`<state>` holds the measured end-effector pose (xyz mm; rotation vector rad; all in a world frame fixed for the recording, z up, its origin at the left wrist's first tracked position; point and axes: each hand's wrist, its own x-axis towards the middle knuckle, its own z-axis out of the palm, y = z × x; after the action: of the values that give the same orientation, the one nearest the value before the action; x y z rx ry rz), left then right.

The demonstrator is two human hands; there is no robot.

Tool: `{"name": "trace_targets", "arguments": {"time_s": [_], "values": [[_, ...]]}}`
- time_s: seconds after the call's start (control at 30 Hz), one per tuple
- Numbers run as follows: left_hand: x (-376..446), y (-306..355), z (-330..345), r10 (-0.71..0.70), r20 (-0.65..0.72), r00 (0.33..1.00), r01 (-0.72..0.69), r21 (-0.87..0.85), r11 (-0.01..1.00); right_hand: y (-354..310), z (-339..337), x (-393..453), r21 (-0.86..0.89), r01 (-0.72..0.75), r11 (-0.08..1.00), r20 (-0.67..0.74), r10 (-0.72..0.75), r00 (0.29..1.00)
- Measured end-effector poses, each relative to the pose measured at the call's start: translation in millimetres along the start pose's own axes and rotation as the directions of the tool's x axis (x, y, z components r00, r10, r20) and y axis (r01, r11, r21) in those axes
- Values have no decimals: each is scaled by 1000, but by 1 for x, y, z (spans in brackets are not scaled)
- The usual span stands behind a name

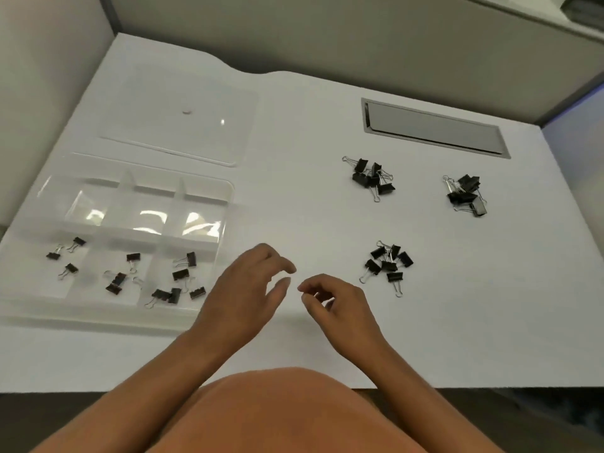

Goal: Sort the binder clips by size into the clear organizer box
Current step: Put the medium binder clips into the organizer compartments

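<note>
Both hands were held just above the white counter (294, 207) near its front edge, the left hand (248, 289) with fingers loosely spread and empty, the right hand (336, 305) with fingers loosely curled and nothing seen in it. Small binder clips (130, 276) were spread over the three near compartments of the clear organizer box (225, 217) at the left. Three unsorted piles (387, 263) were left on the counter at the right.
</note>
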<state>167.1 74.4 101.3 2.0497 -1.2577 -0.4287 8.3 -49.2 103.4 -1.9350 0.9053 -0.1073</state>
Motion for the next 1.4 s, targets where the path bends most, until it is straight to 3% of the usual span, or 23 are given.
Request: {"name": "trace_targets", "arguments": {"time_s": [0.17,0.3,0.53,0.73,0.83,0.9,0.93,1.0,1.07,1.13,1.4], "values": [[31,36,60,52,243,969,-66,49,997,59,-52,5,-109,-81,991,-297,45,954],[60,61,110,57,334,941,-112,146,983,114,-89,16,-286,-142,948,-425,7,905],[94,80,186,-47,251,967,-49,360,932,165,-103,35,-369,-99,924,-359,-44,932],[89,74,205,-30,105,994,-7,341,940,184,-115,35,-328,58,943,-295,-161,942],[81,82,200,-80,58,995,65,224,972,187,-128,30,-201,108,974,-245,-157,957],[76,96,193,-272,22,962,272,28,962,181,-141,26,54,6,999,-182,4,983],[75,103,190,-407,38,913,408,-129,904,176,-147,25,207,-100,973,-109,124,986],[72,115,183,-609,183,772,612,-474,633,167,-154,26,479,-285,830,51,298,953],[67,122,175,-650,332,684,658,-665,353,159,-157,28,652,-371,661,183,338,923],[62,126,167,-639,393,661,659,-711,245,149,-156,33,690,-393,608,241,319,917],[51,121,126,-630,335,701,618,-727,300,89,-121,46,689,-396,606,334,219,917]]}}
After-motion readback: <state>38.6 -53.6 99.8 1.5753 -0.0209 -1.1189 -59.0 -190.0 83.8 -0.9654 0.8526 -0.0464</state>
